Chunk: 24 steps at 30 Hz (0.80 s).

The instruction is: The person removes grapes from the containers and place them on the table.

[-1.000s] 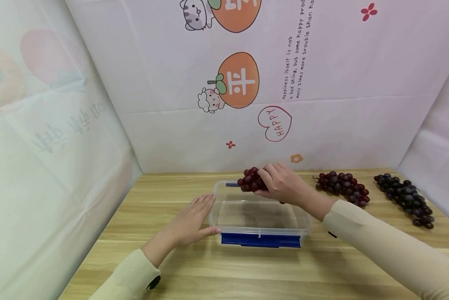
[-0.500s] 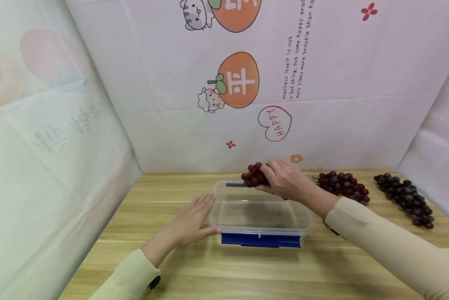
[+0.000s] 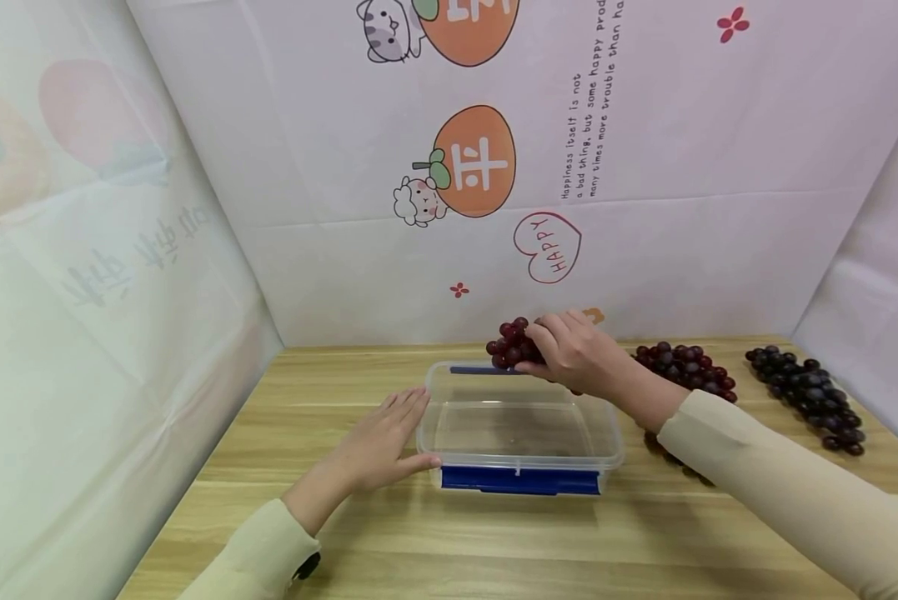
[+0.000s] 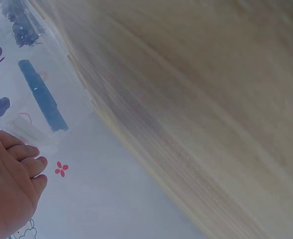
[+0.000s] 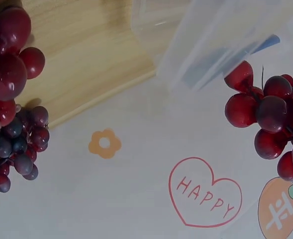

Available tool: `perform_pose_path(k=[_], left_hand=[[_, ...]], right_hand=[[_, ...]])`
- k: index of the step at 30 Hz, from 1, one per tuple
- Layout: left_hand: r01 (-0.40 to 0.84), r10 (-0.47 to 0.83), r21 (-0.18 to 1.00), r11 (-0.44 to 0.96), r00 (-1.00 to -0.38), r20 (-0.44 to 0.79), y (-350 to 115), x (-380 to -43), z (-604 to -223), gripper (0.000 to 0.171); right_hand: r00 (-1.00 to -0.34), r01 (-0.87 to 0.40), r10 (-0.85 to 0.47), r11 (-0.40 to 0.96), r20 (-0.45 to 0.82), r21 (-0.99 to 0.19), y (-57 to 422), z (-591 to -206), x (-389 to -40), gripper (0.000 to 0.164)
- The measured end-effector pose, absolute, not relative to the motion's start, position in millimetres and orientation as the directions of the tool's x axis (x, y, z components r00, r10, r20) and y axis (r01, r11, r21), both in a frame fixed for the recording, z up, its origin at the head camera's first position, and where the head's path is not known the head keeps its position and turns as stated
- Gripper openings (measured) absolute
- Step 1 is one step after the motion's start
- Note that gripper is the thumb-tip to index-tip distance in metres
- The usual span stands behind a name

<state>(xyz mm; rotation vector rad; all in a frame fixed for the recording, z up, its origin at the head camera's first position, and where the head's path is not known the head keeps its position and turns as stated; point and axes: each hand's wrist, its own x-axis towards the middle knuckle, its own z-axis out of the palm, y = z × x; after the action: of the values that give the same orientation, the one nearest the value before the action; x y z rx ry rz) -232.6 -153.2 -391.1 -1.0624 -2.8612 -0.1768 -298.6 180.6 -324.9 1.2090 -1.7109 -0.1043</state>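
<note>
A clear plastic food box [image 3: 519, 461] with blue latches stands lidless on the wooden table. My left hand [image 3: 377, 442] rests against its left end, fingers straight, thumb at the front left corner. In the left wrist view, the left hand [image 4: 12, 184] lies beside the box's blue latch [image 4: 43, 94]. My right hand [image 3: 585, 358] grips a bunch of red grapes [image 3: 512, 343] over the box's back rim; the palm side is hidden. The right wrist view shows these grapes [image 5: 273, 114] close to the box wall [image 5: 206, 50], with the hand itself out of frame.
Right of the box lie a bunch of dark red grapes [image 3: 684, 367] and a bunch of black grapes [image 3: 805, 396]. Another bunch of grapes [image 3: 674, 458] shows partly beneath the right sleeve. White printed cloth [image 3: 343, 283] walls off the table's back and sides.
My right hand has risen slightly and shifted right with the red grapes. More of the bunch beneath the right sleeve shows. The left hand and the box have stayed in place.
</note>
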Motion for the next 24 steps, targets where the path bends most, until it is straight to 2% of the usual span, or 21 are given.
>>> perform_pose_path(k=[10, 24], left_hand=[[0.659, 0.649, 0.09, 0.746, -0.751, 0.12, -153.2, -231.6, -392.0, 0.095], [0.667, 0.656, 0.082, 0.741, -0.744, 0.126, -152.8, -232.9, -390.9, 0.095]], right_hand=[[0.031, -0.645, -0.724, 0.512, 0.689, 0.567, 185.1, -314.8, -296.1, 0.052], [0.01, -0.646, -0.711, 0.532, 0.703, 0.547, 203.9, -297.3, -294.5, 0.054]])
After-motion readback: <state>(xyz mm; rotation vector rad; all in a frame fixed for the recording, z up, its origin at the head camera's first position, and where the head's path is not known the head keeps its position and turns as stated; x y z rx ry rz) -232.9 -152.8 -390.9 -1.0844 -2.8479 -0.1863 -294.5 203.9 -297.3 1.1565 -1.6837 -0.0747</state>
